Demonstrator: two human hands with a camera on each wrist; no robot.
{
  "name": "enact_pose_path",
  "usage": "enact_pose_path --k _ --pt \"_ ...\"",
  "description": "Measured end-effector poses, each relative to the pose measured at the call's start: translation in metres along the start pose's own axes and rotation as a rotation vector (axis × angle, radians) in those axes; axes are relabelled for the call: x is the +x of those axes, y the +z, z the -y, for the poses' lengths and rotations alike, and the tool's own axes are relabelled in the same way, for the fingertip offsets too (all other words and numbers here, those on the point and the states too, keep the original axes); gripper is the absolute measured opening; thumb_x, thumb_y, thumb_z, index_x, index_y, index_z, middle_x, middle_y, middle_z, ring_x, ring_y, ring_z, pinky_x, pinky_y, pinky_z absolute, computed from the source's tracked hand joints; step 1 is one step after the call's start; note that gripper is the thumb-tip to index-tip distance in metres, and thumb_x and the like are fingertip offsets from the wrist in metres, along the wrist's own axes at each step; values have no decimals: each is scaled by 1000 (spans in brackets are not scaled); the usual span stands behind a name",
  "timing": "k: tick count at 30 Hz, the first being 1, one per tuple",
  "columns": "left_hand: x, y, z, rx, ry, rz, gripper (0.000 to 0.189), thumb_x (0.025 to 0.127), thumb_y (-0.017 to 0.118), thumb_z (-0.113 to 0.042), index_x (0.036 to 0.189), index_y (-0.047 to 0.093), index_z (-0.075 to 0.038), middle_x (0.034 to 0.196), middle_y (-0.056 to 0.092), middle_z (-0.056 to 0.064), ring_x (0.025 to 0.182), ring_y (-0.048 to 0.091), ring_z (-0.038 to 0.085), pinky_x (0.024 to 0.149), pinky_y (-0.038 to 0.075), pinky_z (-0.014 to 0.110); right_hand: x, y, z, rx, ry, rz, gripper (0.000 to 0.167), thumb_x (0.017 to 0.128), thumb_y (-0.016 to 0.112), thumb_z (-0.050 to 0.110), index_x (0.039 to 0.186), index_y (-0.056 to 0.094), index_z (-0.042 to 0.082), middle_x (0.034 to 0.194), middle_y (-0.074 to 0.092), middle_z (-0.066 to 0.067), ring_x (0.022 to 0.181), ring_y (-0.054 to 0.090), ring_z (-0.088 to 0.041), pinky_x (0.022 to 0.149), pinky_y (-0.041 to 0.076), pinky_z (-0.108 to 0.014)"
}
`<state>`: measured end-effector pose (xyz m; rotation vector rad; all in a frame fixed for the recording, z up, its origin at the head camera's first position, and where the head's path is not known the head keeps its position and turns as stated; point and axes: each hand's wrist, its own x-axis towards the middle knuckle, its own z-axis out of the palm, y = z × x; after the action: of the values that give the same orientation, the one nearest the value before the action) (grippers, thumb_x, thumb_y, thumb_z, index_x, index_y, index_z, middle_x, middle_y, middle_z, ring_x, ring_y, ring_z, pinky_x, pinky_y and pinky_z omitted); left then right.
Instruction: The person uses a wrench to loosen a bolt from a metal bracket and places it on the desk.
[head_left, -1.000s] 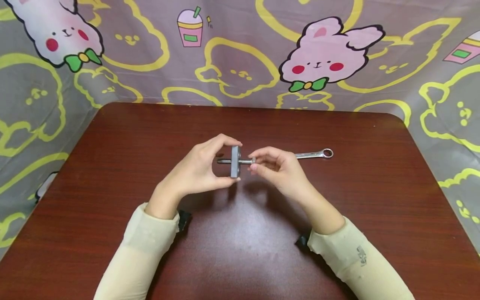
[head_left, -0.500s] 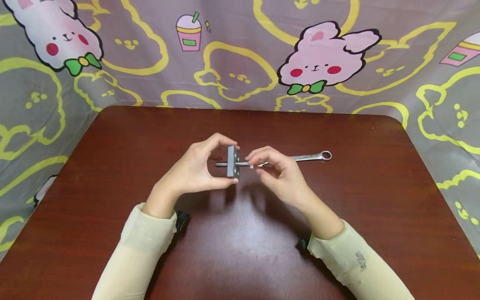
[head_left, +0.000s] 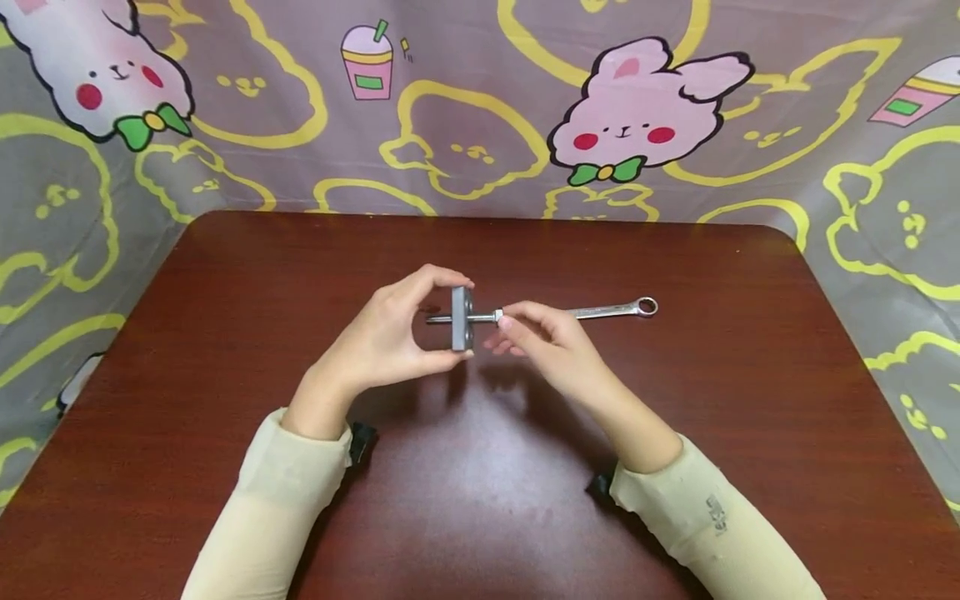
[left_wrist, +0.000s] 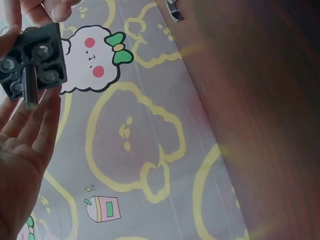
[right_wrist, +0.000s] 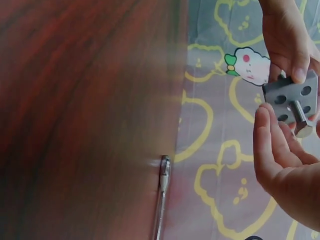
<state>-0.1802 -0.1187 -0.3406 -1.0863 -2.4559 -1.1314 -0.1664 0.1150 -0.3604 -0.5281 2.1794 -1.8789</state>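
Note:
My left hand (head_left: 382,337) grips a small grey plate (head_left: 459,318) by its edges, thumb below and fingers above. A long hex bolt (head_left: 483,317) runs through the plate's middle. Its threaded end (left_wrist: 30,92) sticks out on the palm side, plain in the left wrist view. At the other side, the thumb and fingers of my right hand (head_left: 558,346) pinch the bolt's head. The right wrist view shows the hex head (right_wrist: 303,131) standing off the plate's face, which has several round holes.
A shiny ring-ended wrench (head_left: 618,311) lies on the dark red-brown table (head_left: 480,500) behind my right hand, partly hidden by it. A patterned cloth (head_left: 465,108) hangs along the table's far edge and sides.
My right fingers loosened and shifted at the bolt's head, then closed on it again with the thumb. The plate and both hands moved slightly left in the head view.

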Motion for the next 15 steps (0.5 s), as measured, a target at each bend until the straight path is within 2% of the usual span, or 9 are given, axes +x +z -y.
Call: enact_pose_path --k 4,8,11,15 --pt "0 2 -2 22 48 26 65 70 86 -10 127 55 -3 127 63 10 109 63 18 90 56 34 0 1 -2 10 19 34 32 105 43 15 105 62 -10 92 72 -27 88 72 -32 83 61 -42" --pt "1 4 -3 47 85 23 63 72 84 -6 127 54 0 129 61 11 115 62 20 96 55 32 1 3 -2 18 9 15 34 106 40 17 97 60 -9 86 72 -23 83 72 -28 78 61 -35" --pt "1 3 -3 65 93 15 63 72 84 -5 127 54 0 129 61 11 117 62 20 98 54 32 4 5 0 14 15 -9 33 105 43 17 95 60 -9 83 72 -21 79 72 -25 77 61 -38" --pt "1 1 -3 92 91 31 62 73 84 -7 128 54 -1 129 61 10 119 61 21 100 52 32 5 6 2 -14 24 -48 25 103 50 13 101 64 -8 81 72 -19 77 71 -22 77 60 -38"
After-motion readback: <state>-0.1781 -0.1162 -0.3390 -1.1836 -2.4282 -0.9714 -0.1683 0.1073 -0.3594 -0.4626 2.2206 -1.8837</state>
